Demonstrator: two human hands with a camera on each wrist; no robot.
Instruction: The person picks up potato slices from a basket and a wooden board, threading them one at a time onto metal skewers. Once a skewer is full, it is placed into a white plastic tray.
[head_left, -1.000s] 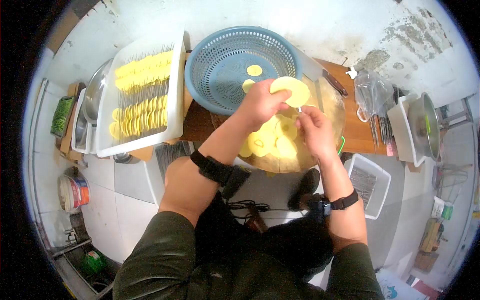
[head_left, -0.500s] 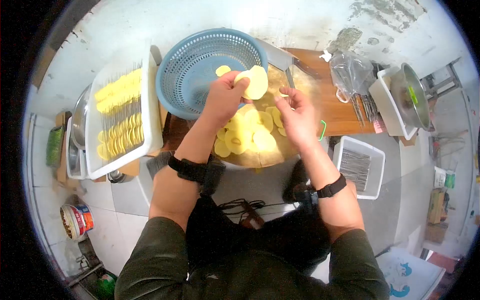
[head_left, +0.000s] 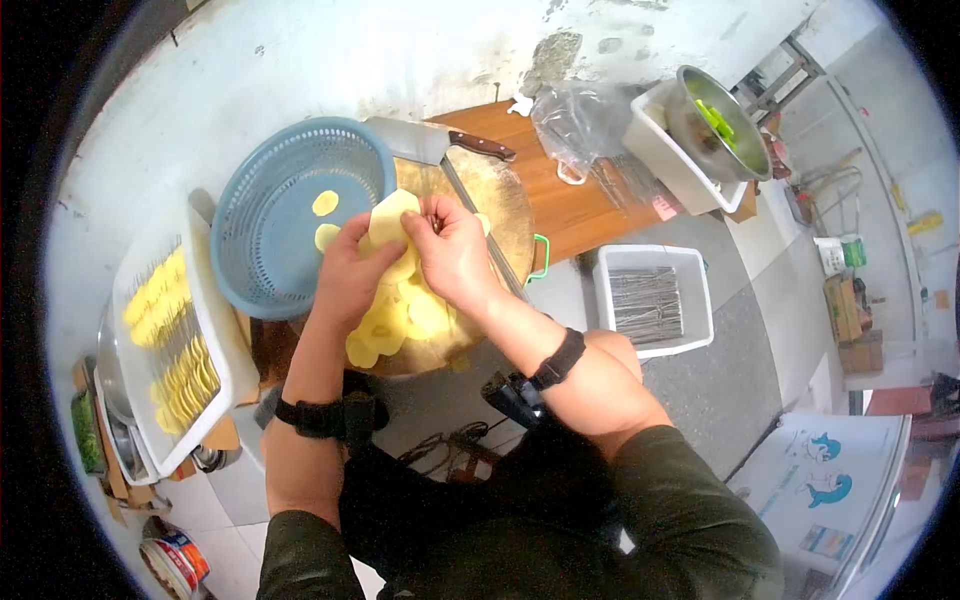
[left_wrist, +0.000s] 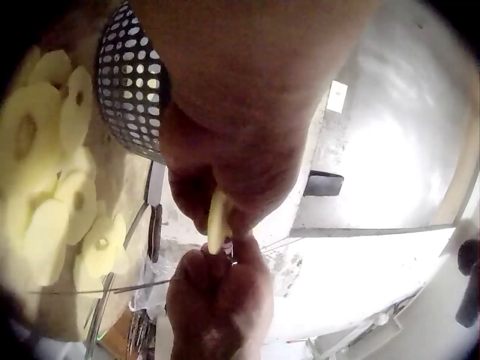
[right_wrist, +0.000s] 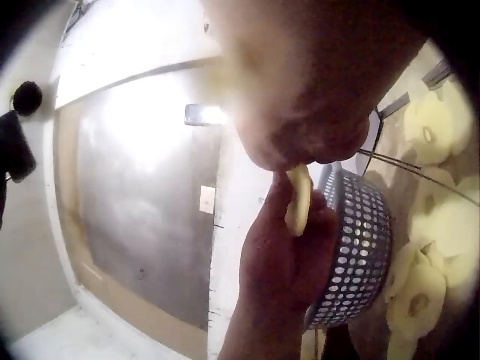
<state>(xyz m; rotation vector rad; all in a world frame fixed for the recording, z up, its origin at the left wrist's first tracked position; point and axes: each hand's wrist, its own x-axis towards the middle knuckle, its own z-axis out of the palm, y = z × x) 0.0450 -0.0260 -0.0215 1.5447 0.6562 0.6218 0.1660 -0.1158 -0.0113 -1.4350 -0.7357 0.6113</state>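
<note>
The left hand (head_left: pixel 345 275) pinches a round, pale yellow slice (head_left: pixel 393 218) between thumb and fingers. Against the slice's right side is the right hand (head_left: pixel 458 258), its thumb on the slice and its fingers curled. Thin metal skewers (right_wrist: pixel 390 159) stick out from the right hand in the right wrist view. In the left wrist view the slice (left_wrist: pixel 217 223) is edge-on between both hands; where a skewer tip meets it is hidden. More slices, some with a hole in the middle (left_wrist: pixel 78 202), lie overlapping on the round wooden board (head_left: pixel 510 200) below the hands.
A blue perforated basket (head_left: pixel 240 235) with two slices stands behind left. Left of it, a white tray (head_left: pixel 235 370) holds skewered slices. A knife (head_left: pixel 480 146) lies at the board's back. At right are a bin of skewers (head_left: pixel 703 290) and a metal bowl (head_left: pixel 755 165).
The head view has turned, shifting the table leftward in it. The right hand, apart from the slice half a second ago, has come against it; the left hand still holds the slice.
</note>
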